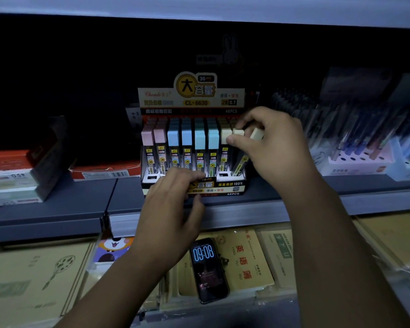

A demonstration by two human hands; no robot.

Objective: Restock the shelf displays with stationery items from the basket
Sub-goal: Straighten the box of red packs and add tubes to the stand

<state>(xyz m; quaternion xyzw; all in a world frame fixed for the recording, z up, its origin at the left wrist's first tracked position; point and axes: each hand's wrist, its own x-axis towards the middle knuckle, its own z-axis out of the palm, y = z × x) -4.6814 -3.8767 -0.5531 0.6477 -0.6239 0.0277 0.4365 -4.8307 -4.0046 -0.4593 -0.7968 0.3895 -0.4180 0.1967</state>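
My right hand (272,147) pinches a cream-capped clear lead tube (238,132) at the right end of the black-and-yellow cardboard display box (232,185). My left hand (171,204) clasps its front panel.

A black-and-yellow display box (233,188) marked CL-6630 and 48PCS stands upright on the grey shelf (57,209) with its header card raised behind, and the left hand (171,204) holds its front lip between fingers and thumb. Slim lead cases (187,147) stand upright in its slots in rows, capped pink at the left, then blue, teal and cream at the right. At the right end the right hand (275,147) pinches one cream-capped case (238,132) by its cap, and just beside it another cream-capped case (256,134) leans tilted to the right.
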